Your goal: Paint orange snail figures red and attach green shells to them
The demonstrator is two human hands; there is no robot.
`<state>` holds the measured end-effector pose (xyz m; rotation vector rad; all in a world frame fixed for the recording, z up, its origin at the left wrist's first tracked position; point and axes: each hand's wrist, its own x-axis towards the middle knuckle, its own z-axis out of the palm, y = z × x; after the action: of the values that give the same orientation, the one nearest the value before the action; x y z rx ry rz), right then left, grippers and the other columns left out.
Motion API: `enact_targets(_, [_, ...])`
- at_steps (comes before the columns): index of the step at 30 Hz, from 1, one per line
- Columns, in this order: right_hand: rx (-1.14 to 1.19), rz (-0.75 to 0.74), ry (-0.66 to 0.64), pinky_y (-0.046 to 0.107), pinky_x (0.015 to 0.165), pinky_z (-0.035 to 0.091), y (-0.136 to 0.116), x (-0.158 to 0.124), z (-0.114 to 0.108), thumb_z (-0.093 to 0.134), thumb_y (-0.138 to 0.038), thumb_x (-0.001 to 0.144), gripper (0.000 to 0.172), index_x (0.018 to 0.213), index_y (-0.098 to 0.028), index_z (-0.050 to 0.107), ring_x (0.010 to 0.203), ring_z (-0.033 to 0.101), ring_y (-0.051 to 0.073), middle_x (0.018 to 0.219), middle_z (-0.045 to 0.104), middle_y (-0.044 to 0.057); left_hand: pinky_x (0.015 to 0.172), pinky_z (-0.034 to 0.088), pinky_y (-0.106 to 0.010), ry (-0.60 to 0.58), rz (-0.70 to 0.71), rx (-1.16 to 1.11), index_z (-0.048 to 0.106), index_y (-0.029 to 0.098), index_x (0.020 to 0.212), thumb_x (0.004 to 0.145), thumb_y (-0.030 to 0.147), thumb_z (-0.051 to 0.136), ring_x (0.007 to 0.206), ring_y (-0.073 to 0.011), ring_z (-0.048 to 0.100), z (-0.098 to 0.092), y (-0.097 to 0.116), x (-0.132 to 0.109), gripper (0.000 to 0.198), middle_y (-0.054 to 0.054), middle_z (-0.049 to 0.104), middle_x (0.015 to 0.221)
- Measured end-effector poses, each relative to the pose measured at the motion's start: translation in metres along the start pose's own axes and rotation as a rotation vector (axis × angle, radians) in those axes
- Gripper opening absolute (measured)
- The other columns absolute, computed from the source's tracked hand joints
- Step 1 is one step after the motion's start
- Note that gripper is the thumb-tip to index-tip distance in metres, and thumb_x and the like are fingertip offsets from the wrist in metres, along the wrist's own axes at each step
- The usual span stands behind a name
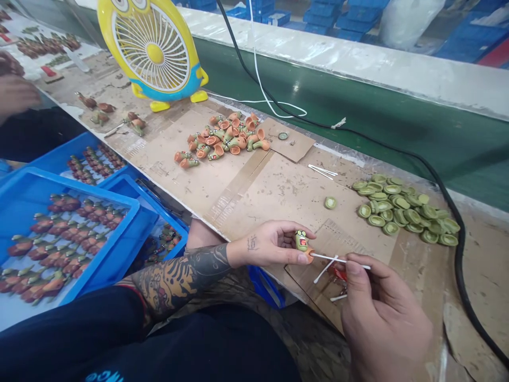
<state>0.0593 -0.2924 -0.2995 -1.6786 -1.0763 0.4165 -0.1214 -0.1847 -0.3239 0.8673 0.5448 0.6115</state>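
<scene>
Left hand point(270, 245): fingers pinching a small green-and-orange figurine point(301, 241), its painted eyes and open red mouth uppermost and its orange end towards the right fingers. Right hand point(384, 310): thumb and fingers pinching the white stick of a swab point(336, 259). The swab's far end meets the figurine's orange end; how deep it sits cannot be told.

Just below the held stick, between the two sets of fingers, a loose swab point(324, 270) lies on the counter point(294, 196), beside a red item point(340, 274) partly hidden by the right fingers. The counter is covered in stained, taped cardboard.

Beyond the left fingers, near them, sits a single green oval piece point(330, 202); further out lie several white sticks point(322, 171). Beyond the right fingers is a heap of similar green pieces point(401, 207), bordered by a black cable point(461, 249). Well beyond and left of the left fingers stand a pile of similar figurines point(226, 139) and a yellow-and-blue fan point(155, 53). Far left of the left fingers, a blue tray point(137, 209) holds rows of brownish-red and green pieces point(66, 233).
</scene>
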Motion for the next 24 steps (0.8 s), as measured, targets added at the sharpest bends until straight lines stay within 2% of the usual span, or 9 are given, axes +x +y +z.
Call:
enact_targets(5, [0.009, -0.022, 0.042, 0.031, 0.083, 0.057, -0.009, -0.002, 0.001, 0.077, -0.042, 0.094, 0.022, 0.1, -0.021, 0.079, 0.085, 0.073, 0.018, 0.098, 0.077, 0.005, 0.077, 0.052, -0.024, -0.018, 0.034, 0.005, 0.073, 0.016, 0.126, 0.071, 0.043, 0.098, 0.079, -0.0107, 0.07, -0.001, 0.001, 0.001, 0.066, -0.002, 0.074, 0.087])
enact_targets(9, [0.105, 0.023, 0.18, 0.04, 0.095, 0.056, -0.017, -0.002, -0.008, 0.082, -0.04, 0.09, 0.023, 0.095, -0.019, 0.077, 0.094, 0.072, 0.022, 0.1, 0.076, 0.007, 0.073, 0.052, -0.024, -0.037, 0.035, 0.01, 0.072, 0.016, 0.129, 0.076, 0.045, 0.095, 0.078, -0.0115, 0.069, -0.004, -0.001, 0.001, 0.065, -0.003, 0.073, 0.086])
enact_targets(12, [0.049, 0.105, 0.317, 0.048, 0.1, 0.054, -0.007, -0.001, -0.024, 0.085, -0.047, 0.085, 0.033, 0.098, -0.018, 0.077, 0.092, 0.071, 0.025, 0.1, 0.074, 0.008, 0.073, 0.052, -0.024, -0.033, 0.048, 0.006, 0.072, 0.015, 0.126, 0.075, 0.044, 0.095, 0.078, -0.0118, 0.068, -0.004, -0.002, 0.001, 0.063, -0.002, 0.07, 0.086])
enact_targets(14, [-0.021, 0.149, 0.349, 0.048, 0.098, 0.054, 0.007, -0.002, -0.037, 0.084, -0.052, 0.085, 0.039, 0.102, -0.016, 0.078, 0.089, 0.07, 0.025, 0.099, 0.074, 0.009, 0.074, 0.052, -0.024, -0.019, 0.053, 0.008, 0.073, 0.016, 0.124, 0.074, 0.042, 0.096, 0.079, -0.0112, 0.066, -0.004, -0.002, 0.001, 0.061, 0.0, 0.067, 0.087])
enact_targets(16, [-0.101, 0.184, 0.296, 0.046, 0.097, 0.054, 0.022, -0.005, -0.047, 0.08, -0.055, 0.088, 0.042, 0.105, -0.017, 0.078, 0.091, 0.069, 0.025, 0.1, 0.075, 0.009, 0.077, 0.052, -0.025, -0.006, 0.053, 0.025, 0.073, 0.016, 0.123, 0.074, 0.041, 0.097, 0.081, -0.0114, 0.065, -0.003, -0.001, 0.001, 0.06, 0.0, 0.066, 0.088])
enact_targets(20, [-0.219, 0.103, 0.028, 0.042, 0.098, 0.053, 0.041, -0.002, -0.06, 0.073, -0.06, 0.09, 0.044, 0.104, -0.019, 0.078, 0.103, 0.069, 0.027, 0.109, 0.075, 0.01, 0.079, 0.052, -0.027, 0.011, 0.057, 0.072, 0.072, 0.015, 0.125, 0.075, 0.044, 0.095, 0.084, -0.0134, 0.065, -0.003, 0.002, 0.0, 0.063, -0.002, 0.067, 0.091])
enact_targets(22, [-0.227, 0.076, 0.029, 0.042, 0.098, 0.053, 0.045, 0.011, -0.064, 0.068, -0.063, 0.092, 0.047, 0.108, -0.019, 0.078, 0.105, 0.07, 0.028, 0.112, 0.075, 0.011, 0.081, 0.052, -0.028, 0.013, 0.05, 0.084, 0.071, 0.015, 0.126, 0.075, 0.045, 0.095, 0.085, -0.0144, 0.065, -0.004, 0.001, 0.0, 0.064, -0.003, 0.068, 0.093])
enact_targets(24, [-0.286, 0.088, 0.095, 0.042, 0.093, 0.055, 0.049, 0.034, -0.067, 0.061, -0.063, 0.096, 0.051, 0.116, -0.018, 0.075, 0.1, 0.071, 0.027, 0.11, 0.074, 0.011, 0.081, 0.053, -0.029, 0.011, 0.047, 0.09, 0.07, 0.016, 0.126, 0.075, 0.045, 0.095, 0.085, -0.0149, 0.066, -0.006, -0.001, 0.0, 0.064, -0.003, 0.068, 0.094])
